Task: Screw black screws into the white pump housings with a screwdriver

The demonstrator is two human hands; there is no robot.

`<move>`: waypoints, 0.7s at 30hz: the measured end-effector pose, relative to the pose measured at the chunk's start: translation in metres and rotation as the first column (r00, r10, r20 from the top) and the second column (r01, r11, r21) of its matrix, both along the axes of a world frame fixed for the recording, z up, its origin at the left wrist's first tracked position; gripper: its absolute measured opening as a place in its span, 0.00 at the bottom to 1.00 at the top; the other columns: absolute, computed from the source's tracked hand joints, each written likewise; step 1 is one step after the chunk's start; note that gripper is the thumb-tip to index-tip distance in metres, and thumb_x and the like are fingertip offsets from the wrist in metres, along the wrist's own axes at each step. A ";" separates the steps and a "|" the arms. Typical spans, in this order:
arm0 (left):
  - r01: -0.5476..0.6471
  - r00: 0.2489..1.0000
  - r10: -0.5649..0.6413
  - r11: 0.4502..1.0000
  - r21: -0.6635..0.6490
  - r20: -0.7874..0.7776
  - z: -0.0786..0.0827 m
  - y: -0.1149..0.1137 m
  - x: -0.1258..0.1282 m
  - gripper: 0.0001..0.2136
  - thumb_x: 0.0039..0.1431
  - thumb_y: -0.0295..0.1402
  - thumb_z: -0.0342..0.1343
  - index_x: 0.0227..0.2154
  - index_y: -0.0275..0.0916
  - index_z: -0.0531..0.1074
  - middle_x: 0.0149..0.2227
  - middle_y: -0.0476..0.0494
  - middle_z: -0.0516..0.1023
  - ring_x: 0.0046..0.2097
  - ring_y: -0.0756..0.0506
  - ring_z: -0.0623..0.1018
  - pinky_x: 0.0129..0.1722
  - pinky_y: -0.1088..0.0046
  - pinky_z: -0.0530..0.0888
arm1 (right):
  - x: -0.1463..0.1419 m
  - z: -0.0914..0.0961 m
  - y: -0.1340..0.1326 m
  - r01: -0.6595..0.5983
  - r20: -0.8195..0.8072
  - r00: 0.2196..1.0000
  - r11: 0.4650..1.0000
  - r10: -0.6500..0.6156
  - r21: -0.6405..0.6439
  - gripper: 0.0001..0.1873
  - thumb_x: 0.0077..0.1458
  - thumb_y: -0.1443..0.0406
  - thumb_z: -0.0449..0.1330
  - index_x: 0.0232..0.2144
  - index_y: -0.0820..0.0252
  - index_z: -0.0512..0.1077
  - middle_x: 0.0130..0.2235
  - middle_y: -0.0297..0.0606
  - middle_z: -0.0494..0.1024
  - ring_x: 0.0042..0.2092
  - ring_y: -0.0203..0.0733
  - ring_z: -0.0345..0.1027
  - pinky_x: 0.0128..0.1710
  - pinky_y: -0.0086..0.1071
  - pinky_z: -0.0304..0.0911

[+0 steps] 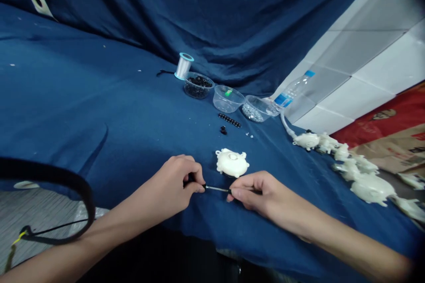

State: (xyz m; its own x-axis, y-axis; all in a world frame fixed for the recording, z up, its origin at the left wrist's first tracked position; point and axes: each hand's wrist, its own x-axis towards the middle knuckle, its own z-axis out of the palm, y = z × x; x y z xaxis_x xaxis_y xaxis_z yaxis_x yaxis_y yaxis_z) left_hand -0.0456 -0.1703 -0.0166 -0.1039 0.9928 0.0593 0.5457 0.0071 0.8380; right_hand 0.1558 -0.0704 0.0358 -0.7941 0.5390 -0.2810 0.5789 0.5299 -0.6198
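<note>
Note that your left hand (pixel 181 182) and right hand (pixel 252 191) share one slim tool (pixel 217 188), held level just in front of the white animal-shaped piece (pixel 233 163). The fingers of your left hand are clamped on its dark left end; the fingers of your right hand are pinched on the dark part at the other side. The bare metal shaft between them remains visible. This two-ended hold probably keeps the tool steady and lets either end be turned or drawn along its axis. You cannot tell from this view what the part under your right fingers is.

The white piece lies unheld on the cloth-covered worktop (pixel 149 114), near your right hand and apart from the tool, presumably so that it stays within short reach while both hands are engaged.

Beyond it lie small black parts (pixel 223 130) and a black strip (pixel 229 120), seemingly set out singly for easy picking. Farther back, three clear bowls stand in a row: the left bowl (pixel 213 88) contains dark parts, the middle bowl (pixel 226 106) a green item, and the right bowl (pixel 264 110) small silvery pieces. The separate containers likely prevent mixing. Similar white pieces (pixel 373 188) are grouped at the right, well away from your working area
</note>
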 end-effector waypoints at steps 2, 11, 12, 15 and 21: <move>0.002 1.000 -0.002 1.000 0.005 -0.001 0.001 -0.001 0.000 0.07 0.57 0.24 0.59 0.25 0.39 0.74 0.31 0.51 0.74 0.35 0.49 0.72 0.34 0.72 0.64 | 0.007 0.000 -0.003 -0.048 -0.042 0.998 0.993 0.053 0.112 0.09 0.64 0.64 0.56 0.39 0.61 0.77 0.34 0.38 0.77 0.33 0.37 0.70 0.33 0.30 0.68; 0.015 1.000 -0.015 1.000 -0.012 0.024 0.000 0.001 -0.002 0.07 0.55 0.23 0.60 0.24 0.38 0.73 0.30 0.51 0.75 0.33 0.49 0.70 0.36 0.71 0.65 | 0.018 -0.017 -0.001 -0.337 -0.021 0.892 0.696 0.451 0.634 0.19 0.66 0.70 0.46 0.38 0.69 0.77 0.27 0.45 0.74 0.27 0.43 0.63 0.27 0.37 0.58; 0.018 1.000 -0.018 1.000 -0.015 0.025 0.000 0.001 -0.002 0.08 0.55 0.22 0.59 0.23 0.38 0.73 0.30 0.51 0.75 0.33 0.50 0.70 0.36 0.71 0.65 | 0.014 -0.016 -0.002 -0.308 -0.026 0.919 0.759 0.393 0.574 0.19 0.66 0.69 0.46 0.36 0.67 0.77 0.26 0.42 0.72 0.26 0.41 0.62 0.27 0.36 0.57; 0.028 1.000 -0.027 0.999 -0.023 0.010 0.001 0.002 -0.002 0.08 0.56 0.21 0.58 0.23 0.37 0.72 0.30 0.51 0.74 0.33 0.50 0.69 0.36 0.71 0.65 | 0.001 -0.010 -0.002 -0.155 0.024 0.988 0.952 0.154 0.263 0.21 0.67 0.66 0.46 0.29 0.64 0.76 0.22 0.34 0.67 0.23 0.35 0.59 0.24 0.31 0.57; 0.045 0.999 -0.046 0.998 -0.031 -0.024 0.002 0.001 -0.005 0.05 0.57 0.25 0.61 0.26 0.36 0.74 0.30 0.52 0.73 0.33 0.49 0.69 0.37 0.70 0.66 | -0.003 -0.004 0.002 0.031 0.108 0.994 0.997 -0.023 -0.072 0.18 0.65 0.60 0.52 0.35 0.64 0.78 0.22 0.31 0.66 0.21 0.32 0.57 0.21 0.27 0.58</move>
State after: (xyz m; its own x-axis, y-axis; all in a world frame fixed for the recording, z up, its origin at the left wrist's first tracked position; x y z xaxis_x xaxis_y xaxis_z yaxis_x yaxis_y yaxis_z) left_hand -0.0508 -0.1696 -0.0147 -0.0572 0.9979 0.0312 0.5664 0.0067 0.8241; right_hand 0.1524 -0.0686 0.0320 -0.7429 0.5342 -0.4034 0.6573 0.4683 -0.5904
